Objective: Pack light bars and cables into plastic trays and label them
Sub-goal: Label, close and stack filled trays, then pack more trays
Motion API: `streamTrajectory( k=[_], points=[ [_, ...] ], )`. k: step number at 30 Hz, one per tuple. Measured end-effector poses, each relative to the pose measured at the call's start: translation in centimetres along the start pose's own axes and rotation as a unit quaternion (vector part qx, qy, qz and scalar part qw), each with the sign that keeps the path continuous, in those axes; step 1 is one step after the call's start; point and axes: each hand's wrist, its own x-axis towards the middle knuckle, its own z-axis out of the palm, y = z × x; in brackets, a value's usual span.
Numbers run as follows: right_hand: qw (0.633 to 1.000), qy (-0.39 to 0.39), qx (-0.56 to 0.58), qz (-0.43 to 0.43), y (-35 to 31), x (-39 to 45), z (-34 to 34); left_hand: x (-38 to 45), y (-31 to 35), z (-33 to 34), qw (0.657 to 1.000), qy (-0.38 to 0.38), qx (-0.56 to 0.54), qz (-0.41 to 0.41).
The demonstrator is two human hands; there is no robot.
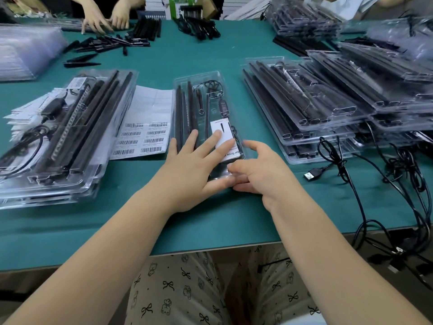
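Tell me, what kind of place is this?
Probably a packing workshop or small factory line: stacks of filled plastic trays, a sheet of barcode labels, and another worker's hands sorting black parts on the shared green table.

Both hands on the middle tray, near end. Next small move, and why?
Probably peel a barcode label from the label sheet and stick it on the tray. The tray already holds light bars, cable and a white card; the left hand lies flat on it, the right hand grips its near edge. No barcode label shows on it.
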Motion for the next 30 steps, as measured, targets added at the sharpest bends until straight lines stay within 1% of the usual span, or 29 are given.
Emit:
streamTrajectory(
  k=[8,13,15,21,25,30],
  points=[
    [0.999,0.026,-0.02,-0.032,0.8,0.0,0.0,0.1,0.6,0.0,1.0,0.012,-0.012,0.006],
    [0.997,0.036,-0.014,-0.071,1.3,-0.1,0.1,-0.1,0.3,-0.3,0.998,0.015,-0.056,0.003],
    [0.997,0.027,-0.018,-0.068,1.3,-0.1,0.1,-0.2,0.3,-0.3,0.999,0.004,-0.041,0.007],
    [1.0,-0.012,-0.002,-0.026,0.7,0.1,-0.3,-0.1,0.4,-0.2,1.0,-0.007,-0.005,0.007],
    [0.999,0.001,0.003,-0.032,0.7,0.2,-0.2,-0.1,0.5,-0.1,1.0,0.005,-0.009,0.004],
    [0.997,0.038,-0.005,-0.059,1.3,0.0,-0.1,-0.1,0.9,-0.2,0.999,0.009,-0.029,0.018]
  ],
)
